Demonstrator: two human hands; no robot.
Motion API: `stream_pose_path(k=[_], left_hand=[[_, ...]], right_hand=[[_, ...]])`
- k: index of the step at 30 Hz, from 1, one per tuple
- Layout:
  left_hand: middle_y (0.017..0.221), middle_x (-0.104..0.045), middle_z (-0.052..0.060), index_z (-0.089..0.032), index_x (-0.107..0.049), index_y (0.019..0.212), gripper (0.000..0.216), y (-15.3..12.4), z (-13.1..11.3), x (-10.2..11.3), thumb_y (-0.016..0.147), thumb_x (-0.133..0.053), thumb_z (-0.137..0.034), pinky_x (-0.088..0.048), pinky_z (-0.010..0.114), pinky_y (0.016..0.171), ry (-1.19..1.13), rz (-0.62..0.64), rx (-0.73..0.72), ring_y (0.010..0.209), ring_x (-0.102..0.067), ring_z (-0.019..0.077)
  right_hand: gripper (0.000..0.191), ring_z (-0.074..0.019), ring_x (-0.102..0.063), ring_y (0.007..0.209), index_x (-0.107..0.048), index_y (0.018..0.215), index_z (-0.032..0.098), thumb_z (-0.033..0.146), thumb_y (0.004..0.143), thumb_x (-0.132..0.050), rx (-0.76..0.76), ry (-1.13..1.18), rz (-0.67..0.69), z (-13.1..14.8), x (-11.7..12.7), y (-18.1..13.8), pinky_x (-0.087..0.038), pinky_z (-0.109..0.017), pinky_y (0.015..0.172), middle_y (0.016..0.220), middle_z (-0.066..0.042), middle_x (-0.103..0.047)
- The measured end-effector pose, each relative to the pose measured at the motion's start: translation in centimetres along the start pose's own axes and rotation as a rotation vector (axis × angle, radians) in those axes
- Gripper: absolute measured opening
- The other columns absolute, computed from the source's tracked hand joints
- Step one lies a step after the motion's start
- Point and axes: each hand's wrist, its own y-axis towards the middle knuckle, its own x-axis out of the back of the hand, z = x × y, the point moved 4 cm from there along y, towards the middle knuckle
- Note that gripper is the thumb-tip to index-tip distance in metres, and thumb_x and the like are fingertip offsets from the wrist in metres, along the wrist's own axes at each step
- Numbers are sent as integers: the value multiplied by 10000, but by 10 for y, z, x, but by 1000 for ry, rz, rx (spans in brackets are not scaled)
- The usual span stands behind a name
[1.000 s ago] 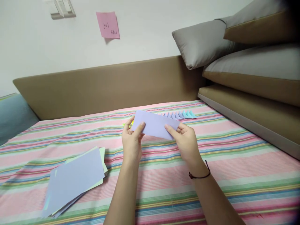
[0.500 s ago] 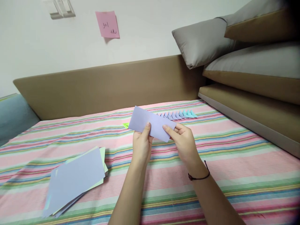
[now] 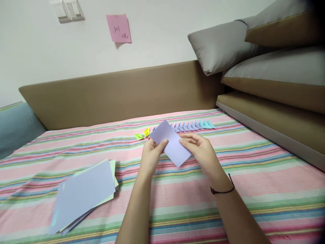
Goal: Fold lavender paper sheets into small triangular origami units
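Note:
A lavender sheet of paper [image 3: 170, 142] is held up at a slant above the striped cloth. My left hand [image 3: 152, 150] pinches its left edge, thumb on the front face and fingers behind. At the right edge my right hand [image 3: 199, 149] grips it the same way, with its fingertips partly hidden behind the sheet. Behind the paper runs a row of small folded paper pieces [image 3: 188, 126], lavender and then light blue at the right end. A yellow folded piece [image 3: 146, 131] and a green folded piece [image 3: 138, 136] lie left of that row.
A loose stack of lavender and pale green paper [image 3: 85, 193] lies at the left on the striped cloth [image 3: 254, 179]. A brown backrest [image 3: 122, 96] runs along the wall. Grey and brown cushions [image 3: 274, 74] are piled at the right, and a pink note [image 3: 118, 28] is on the wall.
The lavender paper has turned clockwise and now slopes more steeply, its lower corner further down. The yellow folded piece has come into sight. Both hands still hold the sheet.

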Motion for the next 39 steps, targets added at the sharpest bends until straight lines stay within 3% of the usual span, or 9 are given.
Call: stream_pose_path(k=[12,16,24,26,28,30,32,36,39], left_hand=[[666,-649,22,-122,-679,773,290,5,0,9,682,-733,-392,-502,242,643,-45,-5,-19,627,-594,121],[657,-609,4,-133,-663,718,294,7,0,15,696,-716,-421,-469,201,587,-73,-44,-54,588,-541,91],[508,-435,-45,-140,-558,555,373,7,-4,18,687,-709,-455,-335,175,451,-36,-36,-78,463,-373,60],[590,-538,-20,-146,-624,653,327,6,-4,16,703,-694,-461,-383,180,494,-51,-51,-67,512,-456,73],[827,-655,33,-175,-672,873,333,5,-4,12,730,-670,-476,-459,210,609,-45,-86,-49,677,-582,113],[1110,-642,89,-203,-638,1064,427,3,-2,4,743,-663,-482,-489,268,751,-5,-100,-19,924,-621,177],[1238,-588,122,-195,-624,1111,476,-1,2,-8,726,-688,-467,-483,300,819,40,-63,8,1079,-581,234],[1130,-649,111,-189,-625,1118,482,-8,10,-31,718,-701,-447,-496,274,734,12,133,85,1013,-613,245],[997,-691,86,-159,-643,1068,448,-9,13,-34,738,-673,-461,-502,273,692,-77,155,158,879,-646,219]], right_hand=[[255,-187,-634,698,-658,776,162,399,695,-711,-34,-95,68,-4,-2,-1,-460,-280,597,751,-48,-694],[222,-157,-592,614,-649,706,166,382,698,-700,-60,-118,157,-3,-5,-2,-441,-268,555,675,-21,-652],[202,-174,-624,696,-657,611,165,343,706,-679,-89,-148,323,-1,-10,-6,-505,-299,673,707,-23,-673],[212,-173,-625,692,-661,619,162,354,701,-687,-89,-129,307,-1,-9,-6,-510,-298,666,712,-27,-677],[227,-172,-624,680,-662,632,160,376,690,-702,-73,-113,211,-1,-5,-4,-512,-291,648,696,-28,-673],[253,-172,-615,651,-661,635,162,405,671,-722,-47,-134,68,-1,1,-2,-508,-283,606,661,-31,-662],[276,-171,-602,611,-661,629,167,429,643,-745,-15,-169,-36,0,4,-1,-499,-278,556,629,-34,-651],[299,-145,-566,549,-640,573,173,435,595,-781,38,-128,20,3,0,-1,-488,-257,520,570,-16,-617],[309,-136,-565,553,-641,580,171,440,574,-793,4,-39,86,2,-3,-1,-492,-248,524,582,-9,-617]])
